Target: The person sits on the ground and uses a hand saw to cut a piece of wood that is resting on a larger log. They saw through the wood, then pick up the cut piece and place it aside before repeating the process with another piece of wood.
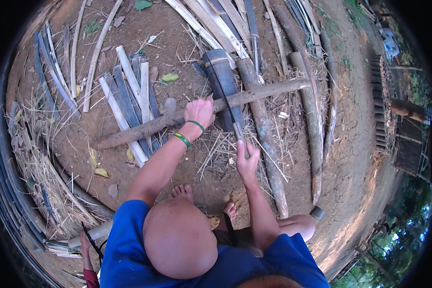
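Low over bare dirt ground [350, 144], squatting barefoot in blue short sleeves [122, 221]. Grasping a rough wooden pole [144, 129] in the left hand [200, 113], with fingers curled around it and mostly hidden from view; wearing two green bands [182, 139] between wrist and forearm on that side. Holding a long-bladed knife [238, 130] by the handle in the right hand [247, 161], with fingers closed about the grip. Pointing it away from the body, with its narrow dark blade slanted across the pole and a dark bamboo section [227, 79]; impossible to tell whether touching either. Laid crosswise, pole over bamboo, just right of the left fist. Extending with the pole leftward over split bamboo strips [122, 103] and rightward across a bark-covered log [269, 144], as far as a second log [312, 129]. Littered with straw [216, 149] below the bamboo. Accompanied near the right knee [302, 226] by a small dark cylinder [317, 212], and farther ahead by longer bamboo slats [211, 24].
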### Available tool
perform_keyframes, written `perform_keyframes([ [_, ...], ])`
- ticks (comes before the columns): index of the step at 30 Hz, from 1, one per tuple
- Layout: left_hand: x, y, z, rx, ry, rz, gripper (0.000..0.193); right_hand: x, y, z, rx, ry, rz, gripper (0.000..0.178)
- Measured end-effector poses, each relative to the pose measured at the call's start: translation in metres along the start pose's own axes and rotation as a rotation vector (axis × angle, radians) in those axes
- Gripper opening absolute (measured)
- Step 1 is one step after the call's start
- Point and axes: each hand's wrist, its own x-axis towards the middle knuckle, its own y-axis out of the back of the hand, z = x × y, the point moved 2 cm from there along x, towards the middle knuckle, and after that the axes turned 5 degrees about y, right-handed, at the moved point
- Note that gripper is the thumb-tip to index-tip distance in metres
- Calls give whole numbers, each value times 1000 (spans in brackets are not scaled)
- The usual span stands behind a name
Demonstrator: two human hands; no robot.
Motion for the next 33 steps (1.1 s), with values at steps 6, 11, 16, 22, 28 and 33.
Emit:
perform_keyframes([
  [6,5,3,-1,36,0,-98,28,-77,44,28,-9,-15,-42,23],
  [11,21,16,0,26,49,-124,33,-18,19,12,-15,2,-8,30],
  [16,7,1,0,83,-28,-146,33,-69,52,22,52,14,-23,35],
  [22,2,6,4,-14,2,-179,32,-33,25,23,9,23,-42,32],
  [28,4,8,17,48,-21,-314,37,-39,29,37,-3,-32,12,32],
  [33,10,24,12,12,63,-364,40,-37,24,26,49,31,13,33],
])
